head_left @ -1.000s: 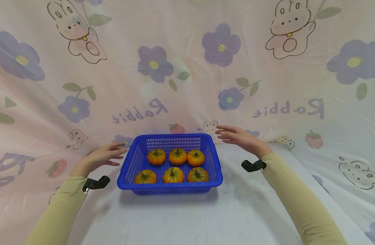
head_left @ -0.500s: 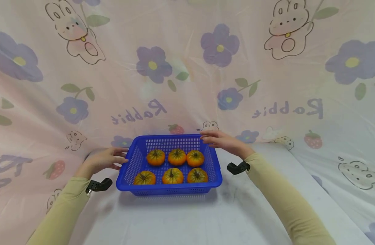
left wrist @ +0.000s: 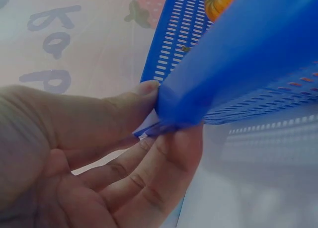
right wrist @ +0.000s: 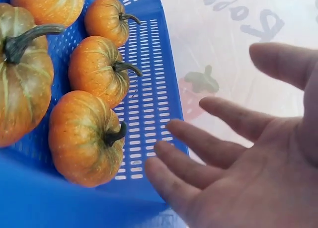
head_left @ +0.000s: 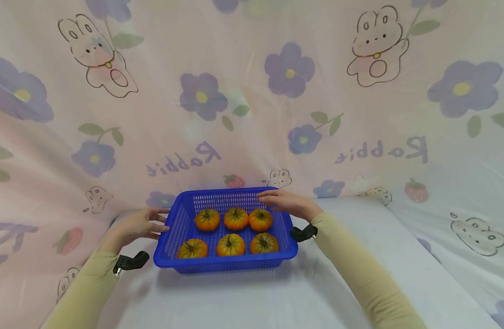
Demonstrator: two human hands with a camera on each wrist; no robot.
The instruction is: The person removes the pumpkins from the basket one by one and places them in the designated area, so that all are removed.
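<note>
A blue plastic basket [head_left: 225,264] with slotted walls stands on the white table and holds several small orange pumpkins [head_left: 236,219]. At its left side, my left hand [head_left: 138,227] grips the rim. In the left wrist view the thumb [left wrist: 114,111] lies over the basket's edge, with the fingers [left wrist: 169,158] beneath it. My right hand [head_left: 291,203] hovers above the far right corner, holding nothing. From the right wrist, its fingers [right wrist: 198,143] appear spread and straight, near the slotted wall [right wrist: 146,89]. A pumpkin [right wrist: 85,138] sits close to that wall.
White cloth covers the table [head_left: 359,256]. Behind and around the sides hangs a pale curtain [head_left: 252,91] printed with flowers, rabbits and strawberries. A black camera mount [head_left: 130,262] is worn on the left wrist, another camera mount [head_left: 303,233] on the right.
My right hand has moved left and inward over the basket's far right corner. The left hand has come to the basket's left rim and taken hold of it. The head view has tilted slightly up.
</note>
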